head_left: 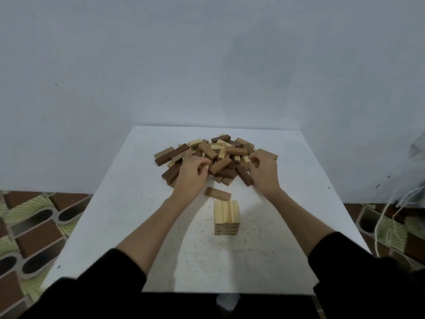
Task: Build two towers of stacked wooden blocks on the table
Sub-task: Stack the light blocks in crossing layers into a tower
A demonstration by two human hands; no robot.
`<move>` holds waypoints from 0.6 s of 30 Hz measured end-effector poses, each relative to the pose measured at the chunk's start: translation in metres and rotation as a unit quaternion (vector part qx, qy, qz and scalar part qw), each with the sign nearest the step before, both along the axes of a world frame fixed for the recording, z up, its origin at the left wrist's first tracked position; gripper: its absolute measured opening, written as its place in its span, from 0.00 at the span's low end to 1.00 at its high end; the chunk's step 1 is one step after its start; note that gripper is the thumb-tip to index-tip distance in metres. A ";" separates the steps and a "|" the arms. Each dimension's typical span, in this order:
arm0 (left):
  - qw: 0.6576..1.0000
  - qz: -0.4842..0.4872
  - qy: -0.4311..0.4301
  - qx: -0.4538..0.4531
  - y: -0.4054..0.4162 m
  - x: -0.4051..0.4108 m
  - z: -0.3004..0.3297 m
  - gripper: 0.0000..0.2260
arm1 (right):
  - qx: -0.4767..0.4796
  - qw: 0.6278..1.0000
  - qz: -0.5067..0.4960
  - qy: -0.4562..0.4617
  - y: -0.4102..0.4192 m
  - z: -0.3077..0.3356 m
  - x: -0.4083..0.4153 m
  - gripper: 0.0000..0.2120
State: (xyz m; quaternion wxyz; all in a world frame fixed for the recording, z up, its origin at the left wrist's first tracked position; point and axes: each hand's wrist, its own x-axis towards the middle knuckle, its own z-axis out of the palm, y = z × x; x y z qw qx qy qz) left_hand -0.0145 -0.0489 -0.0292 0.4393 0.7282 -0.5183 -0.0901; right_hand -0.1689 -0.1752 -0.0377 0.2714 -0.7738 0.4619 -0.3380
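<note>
While both forearms reach forward over the white table (299, 171), the left hand (192, 173) lies on the near left edge of the pile of wooden blocks (216, 157), its fingers curled inward with the tips drawn toward the thumb; whether they pinch a block cannot be told, since the fingertips hide what is beneath them. The right hand (264, 171) sits at the near right edge of the same pile, fingers likewise curled in a loose fist over the blocks (its grip is just as hard to read). Between the two hands the heap shows a mix of dark brown, mid brown and pale pieces lying at all angles.

Just nearer the person than the left hand's wrist, a single brown block (217, 194) lies flat and apart from the pile. Nearer still, between the two forearms, stands a short tower of pale blocks (226, 217), its top layer made of three pieces side by side, with several layers under it. Black sleeves (110, 279) cover both arms from the elbows back.
</note>
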 end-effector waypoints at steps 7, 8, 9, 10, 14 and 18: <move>0.982 -0.045 -0.154 0.095 -0.067 0.024 0.002 0.09 | -0.104 0.965 0.008 0.242 -0.014 -0.004 0.031 0.11; 0.979 -0.048 -0.167 0.110 -0.072 0.025 0.002 0.09 | -0.103 0.963 0.003 0.250 -0.014 -0.006 0.033 0.11; 0.975 -0.047 -0.179 0.122 -0.079 0.025 0.004 0.09 | -0.099 0.962 -0.003 0.256 -0.015 -0.007 0.037 0.12; 0.972 -0.045 -0.189 0.130 -0.083 0.024 0.006 0.09 | -0.096 0.961 -0.008 0.257 -0.016 -0.007 0.039 0.13; 0.960 -0.053 -0.221 0.163 -0.097 0.024 0.008 0.11 | -0.100 0.960 -0.035 0.260 -0.021 -0.010 0.045 0.13; 0.951 -0.046 -0.237 0.194 -0.107 0.021 0.008 0.15 | -0.037 0.972 -0.045 0.227 -0.026 -0.012 0.048 0.11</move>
